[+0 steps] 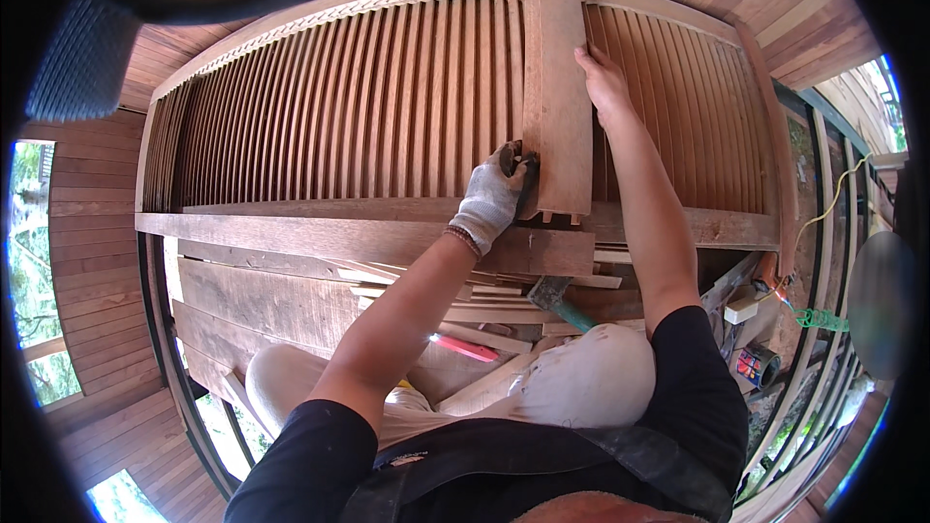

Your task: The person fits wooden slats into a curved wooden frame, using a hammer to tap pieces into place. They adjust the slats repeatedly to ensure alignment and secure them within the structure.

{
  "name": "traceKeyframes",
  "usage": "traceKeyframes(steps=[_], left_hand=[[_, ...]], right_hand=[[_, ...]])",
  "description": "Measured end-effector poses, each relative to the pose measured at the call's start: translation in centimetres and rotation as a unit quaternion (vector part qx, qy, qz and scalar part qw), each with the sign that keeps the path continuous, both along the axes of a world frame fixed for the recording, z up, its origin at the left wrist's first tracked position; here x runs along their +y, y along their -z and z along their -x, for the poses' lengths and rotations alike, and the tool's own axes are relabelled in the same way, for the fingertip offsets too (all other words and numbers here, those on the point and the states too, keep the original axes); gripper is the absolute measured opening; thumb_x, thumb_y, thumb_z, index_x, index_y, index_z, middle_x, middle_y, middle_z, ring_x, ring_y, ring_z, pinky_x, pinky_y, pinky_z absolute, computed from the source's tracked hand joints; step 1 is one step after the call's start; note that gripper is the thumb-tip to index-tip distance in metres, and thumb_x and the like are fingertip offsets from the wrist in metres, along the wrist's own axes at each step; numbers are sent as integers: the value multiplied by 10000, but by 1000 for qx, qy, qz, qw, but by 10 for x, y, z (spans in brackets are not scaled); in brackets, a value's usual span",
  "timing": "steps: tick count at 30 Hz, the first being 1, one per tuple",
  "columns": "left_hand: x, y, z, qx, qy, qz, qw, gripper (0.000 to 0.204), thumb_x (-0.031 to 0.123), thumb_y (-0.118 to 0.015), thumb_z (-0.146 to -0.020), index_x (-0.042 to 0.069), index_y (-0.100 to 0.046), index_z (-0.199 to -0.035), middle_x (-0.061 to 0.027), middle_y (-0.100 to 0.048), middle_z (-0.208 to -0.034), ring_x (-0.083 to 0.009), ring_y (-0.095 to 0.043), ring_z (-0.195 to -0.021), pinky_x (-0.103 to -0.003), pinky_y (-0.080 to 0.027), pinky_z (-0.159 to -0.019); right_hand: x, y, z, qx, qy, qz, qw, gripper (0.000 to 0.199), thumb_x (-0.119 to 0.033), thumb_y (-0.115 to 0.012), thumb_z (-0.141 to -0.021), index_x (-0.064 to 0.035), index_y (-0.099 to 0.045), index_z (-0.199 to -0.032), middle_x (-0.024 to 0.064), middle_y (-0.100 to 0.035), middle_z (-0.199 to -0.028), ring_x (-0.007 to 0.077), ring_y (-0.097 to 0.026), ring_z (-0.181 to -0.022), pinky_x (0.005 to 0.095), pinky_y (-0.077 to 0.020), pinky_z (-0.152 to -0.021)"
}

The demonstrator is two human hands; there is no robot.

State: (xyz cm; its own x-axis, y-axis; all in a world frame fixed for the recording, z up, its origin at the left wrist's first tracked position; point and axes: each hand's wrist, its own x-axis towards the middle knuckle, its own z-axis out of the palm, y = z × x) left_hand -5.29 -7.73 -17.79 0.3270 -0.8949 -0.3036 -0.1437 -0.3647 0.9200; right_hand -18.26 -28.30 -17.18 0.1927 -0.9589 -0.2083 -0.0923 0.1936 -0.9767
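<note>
A wide upright wooden board (562,107) stands across a slatted wooden panel (368,102), its lower end showing small tenons. My left hand (492,192), in a grey-white glove with dark fingertips, is closed at the board's lower left edge. My bare right hand (605,82) grips the board's right edge higher up. Thin vertical slats fill the panel on both sides of the board. Below the board's lower end runs the panel's bottom rail (358,232), and the board's end overhangs it slightly.
A hatchet-like tool (549,292) with a green handle lies below the panel among wooden strips (484,313). Nearby is a red-handled tool (465,347). At right are a can (756,368), a green coiled hose (823,320) and a yellow cord (835,192) by metal railings.
</note>
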Motion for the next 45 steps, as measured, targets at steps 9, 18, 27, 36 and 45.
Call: traceKeyframes(steps=[9, 18, 27, 36, 45], left_hand=[[0, 11, -1, -21, 2, 31, 999, 389, 20, -611, -936, -42, -570, -1318, -132, -699, -1206, -189, -648, -1166, -286, -490, -1008], [-11, 21, -1, -3, 5, -4, 1000, 387, -42, -551, -947, -37, -566, -1334, -125, -695, -1229, -164, -651, -1142, -261, -490, -1006], [-10, 3, 1, -43, 19, -61, 997, 377, 48, -576, -954, -10, -601, -1326, -124, -717, -1193, -199, -673, -1108, -289, -514, -947], [-8, -1, 1, -72, 47, -42, 995, 472, 162, -551, -954, 142, -541, -1425, -215, -658, -1228, -382, -631, -1134, -424, -510, -979], [-10, -9, 0, -52, 53, -57, 996, 500, 78, -546, -937, 71, -518, -1436, -190, -659, -1283, -309, -629, -1200, -360, -491, -1004]], right_hand=[[2, -7, -6, -6, 2, 21, 1000, 597, -345, -625, -995, -26, -470, -1476, 146, -510, -1494, 227, -462, -1387, 355, -333, -1139], [-12, -1, -11, 123, 22, 75, 989, 511, -318, -632, -978, -37, -565, -1400, 167, -647, -1331, 240, -593, -1269, 331, -438, -1043], [-5, -4, -9, 182, 58, 101, 976, 484, -342, -634, -965, -33, -618, -1337, 191, -672, -1273, 278, -635, -1210, 357, -462, -1016], [11, -20, -11, 440, -9, 155, 885, 766, -561, -637, -900, -14, -514, -1422, 222, -637, -1306, 352, -638, -1183, 403, -507, -992], [44, -53, -35, 599, -71, 199, 772, 900, -628, -626, -856, -72, -383, -1522, 226, -656, -1199, 399, -625, -1162, 491, -551, -938]])
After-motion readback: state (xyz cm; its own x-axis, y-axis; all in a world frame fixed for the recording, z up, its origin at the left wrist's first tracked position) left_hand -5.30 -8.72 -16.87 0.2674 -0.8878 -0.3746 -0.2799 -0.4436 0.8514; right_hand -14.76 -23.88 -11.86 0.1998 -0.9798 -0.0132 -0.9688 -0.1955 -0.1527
